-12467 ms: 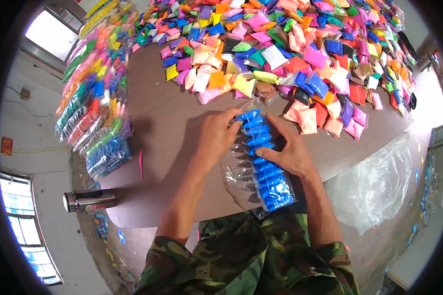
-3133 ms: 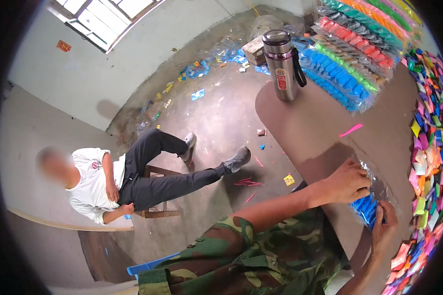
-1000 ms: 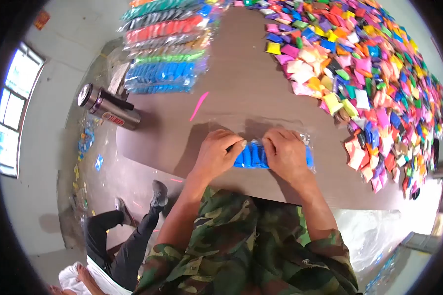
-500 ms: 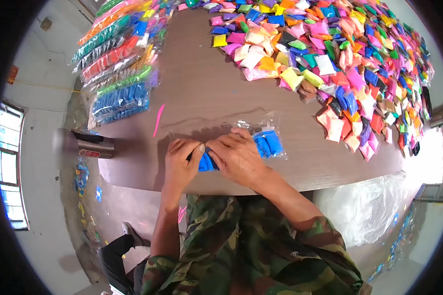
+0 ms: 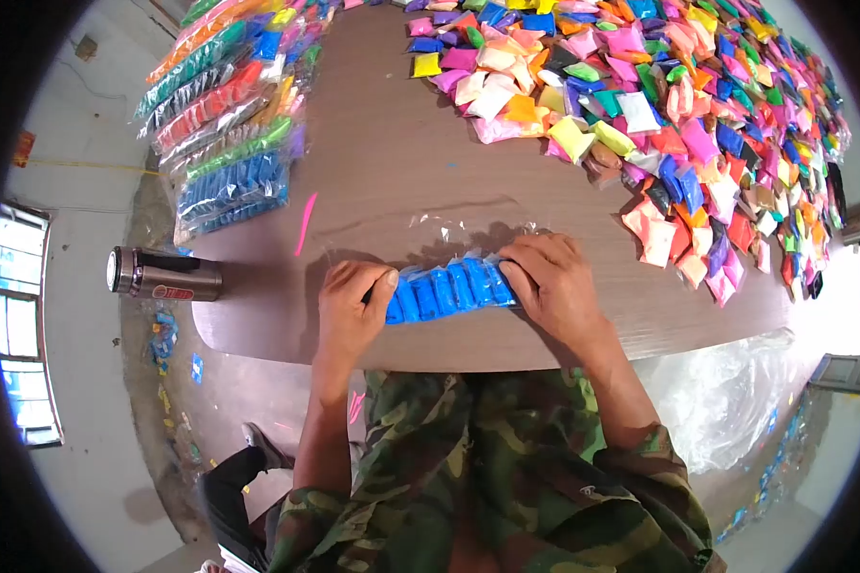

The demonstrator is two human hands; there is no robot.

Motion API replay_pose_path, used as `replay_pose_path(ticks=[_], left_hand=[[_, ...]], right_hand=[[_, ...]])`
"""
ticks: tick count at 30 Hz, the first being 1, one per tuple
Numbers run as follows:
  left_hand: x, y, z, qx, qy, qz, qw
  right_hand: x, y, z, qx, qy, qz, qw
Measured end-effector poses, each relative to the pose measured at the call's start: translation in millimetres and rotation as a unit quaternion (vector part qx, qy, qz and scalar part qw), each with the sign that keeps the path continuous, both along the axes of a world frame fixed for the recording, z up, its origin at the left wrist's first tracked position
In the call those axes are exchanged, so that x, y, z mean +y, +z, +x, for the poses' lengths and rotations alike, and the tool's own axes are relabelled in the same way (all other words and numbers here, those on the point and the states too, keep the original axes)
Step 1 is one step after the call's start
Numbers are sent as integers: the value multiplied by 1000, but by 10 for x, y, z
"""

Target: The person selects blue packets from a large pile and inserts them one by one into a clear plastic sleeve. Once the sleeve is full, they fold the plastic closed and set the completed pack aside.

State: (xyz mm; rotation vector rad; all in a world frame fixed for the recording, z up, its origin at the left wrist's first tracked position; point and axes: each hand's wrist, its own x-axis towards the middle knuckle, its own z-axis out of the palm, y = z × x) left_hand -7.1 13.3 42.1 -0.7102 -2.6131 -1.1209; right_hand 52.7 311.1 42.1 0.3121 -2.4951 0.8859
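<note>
Blue packet row (image 5: 449, 290): lies near the table's near edge, left of its middle, stretched between two hands; its middle is in plain view, so the packets read as an orderly, side-by-side line, apparently kept straight by both grips.
Steel flask (image 5: 174, 279): on its side in this view, by the rounded near left corner of the table (image 5: 382, 181); whether it truly stands or lies is hard to tell (the lens bends everything out here).
Bagged stacks (image 5: 234, 191): along the left edge, their far end cut off by the top of the view.
Other person (image 5: 231, 489): only a dark trouser leg, a shoe and a bit of white show, cut off below.
Pink strip (image 5: 306, 224): on the table, between stacks and row.
Left hand (image 5: 346, 307): closed on the row's left end, thumb toward the packets; the fingertips are hidden.
Clear film (image 5: 440, 227): glints beyond the row; its outline is faint.
Right hand (image 5: 556, 291): gripping the right end, covering whatever packets lie beneath.
Loose packets (image 5: 640, 143): heaped across the far right, many overlapped, the top ones cropped.
Clear plastic (image 5: 721, 401): beyond the near right edge, partly hidden by the table.
</note>
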Motion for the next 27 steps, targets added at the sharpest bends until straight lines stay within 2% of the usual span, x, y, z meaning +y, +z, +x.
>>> replay_pose_path(ticks=[8,13,16,19,27], left_hand=[[-8,-12,-7,-1,-4,8,1000],[-20,-30,-13,-3,-5,-3,1000],[-1,-3,-5,-12,-2,-6,1000],[-3,21,-1,-9,0,-20,1000],[-17,-51,-29,-2,0,-3,1000]], right_hand=[[42,-121,-23,10,12,-25,1000],[-120,269,-9,25,1,-7,1000],[-289,301,-126,30,50,-16,998],[-292,108,-192,-43,92,-15,995],[-303,90,-189,-48,76,8,996]])
